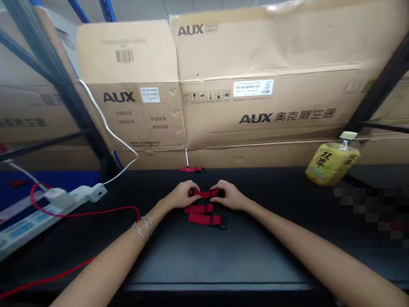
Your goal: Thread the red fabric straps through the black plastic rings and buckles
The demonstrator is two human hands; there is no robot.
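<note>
My left hand [182, 195] and my right hand [229, 195] meet at the middle of the black table [223, 256]. Both are closed on the ends of a short red strap [206, 194] held between them. Just in front of my hands lie two more red straps [201, 214] with black metal rings at their right ends, resting flat on the table. A further red strap [192, 169] lies at the table's far edge, against the boxes.
Large AUX cardboard boxes [255, 106] wall off the back. A yellow drink bottle [332, 161] leans at the right. A white power strip [47, 209] with a white cable and a red wire [96, 212] lies at the left. Dark shelf posts [64, 85] stand left and right.
</note>
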